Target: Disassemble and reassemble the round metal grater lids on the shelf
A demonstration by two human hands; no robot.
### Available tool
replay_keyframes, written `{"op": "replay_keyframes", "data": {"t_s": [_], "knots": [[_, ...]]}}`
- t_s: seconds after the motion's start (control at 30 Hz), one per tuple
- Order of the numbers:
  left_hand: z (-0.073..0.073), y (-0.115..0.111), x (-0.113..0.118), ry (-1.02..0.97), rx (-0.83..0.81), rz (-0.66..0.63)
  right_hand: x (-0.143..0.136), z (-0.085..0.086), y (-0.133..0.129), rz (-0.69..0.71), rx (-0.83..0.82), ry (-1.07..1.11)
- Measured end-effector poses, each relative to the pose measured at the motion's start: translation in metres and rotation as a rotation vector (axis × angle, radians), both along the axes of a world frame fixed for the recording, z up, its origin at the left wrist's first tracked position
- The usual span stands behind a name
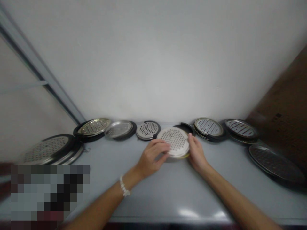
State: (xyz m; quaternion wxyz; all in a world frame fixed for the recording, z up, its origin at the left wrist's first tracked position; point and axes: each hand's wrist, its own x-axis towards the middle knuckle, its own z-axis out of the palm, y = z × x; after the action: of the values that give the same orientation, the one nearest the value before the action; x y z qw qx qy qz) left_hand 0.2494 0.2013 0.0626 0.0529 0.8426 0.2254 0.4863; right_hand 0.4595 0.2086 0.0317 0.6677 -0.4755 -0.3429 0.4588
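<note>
In front of me, a round pale metal disc pierced with many small holes is held tilted above the grey table. My left hand pinches its lower left side, thumb below and fingers over the face. Along the disc's right edge, my right hand grips with the thumb up on the rim; its other fingers are mostly hidden. A yellowish edge shows under the disc. Behind it lies a black ring-shaped piece, partly covered. Just left of it rests a similar holed disc with a dark rim.
More round pierced metal discs with black rims lie along the wall: a gold-toned one, a silver one, and slotted ones at right. Larger ones sit at far left and far right. A brown panel stands at right.
</note>
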Motion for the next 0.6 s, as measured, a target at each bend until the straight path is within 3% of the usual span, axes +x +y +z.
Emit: {"op": "replay_keyframes", "data": {"t_s": [0.07, 0.13, 0.23, 0.3, 0.43, 0.6], "knots": [[0.001, 0.003, 0.001, -0.182, -0.190, 0.195, -0.001, -0.001, 0.000, -0.005, -0.025, 0.055], [0.001, 0.008, 0.002, -0.325, -0.503, 0.295, -0.002, -0.002, 0.000, -0.008, -0.035, 0.077], [-0.003, 0.011, 0.005, -0.333, -1.029, 0.137, -0.005, -0.002, -0.003, 0.000, -0.021, -0.010], [-0.006, 0.010, 0.008, -0.290, -1.232, 0.032, -0.007, 0.001, -0.007, 0.037, 0.007, -0.117], [-0.011, 0.008, 0.009, -0.301, -1.291, 0.063, -0.011, 0.011, -0.018, 0.219, -0.051, -0.224], [-0.006, 0.012, 0.004, -0.373, -1.252, 0.136, -0.011, 0.015, -0.020, 0.391, -0.188, -0.145]]}}
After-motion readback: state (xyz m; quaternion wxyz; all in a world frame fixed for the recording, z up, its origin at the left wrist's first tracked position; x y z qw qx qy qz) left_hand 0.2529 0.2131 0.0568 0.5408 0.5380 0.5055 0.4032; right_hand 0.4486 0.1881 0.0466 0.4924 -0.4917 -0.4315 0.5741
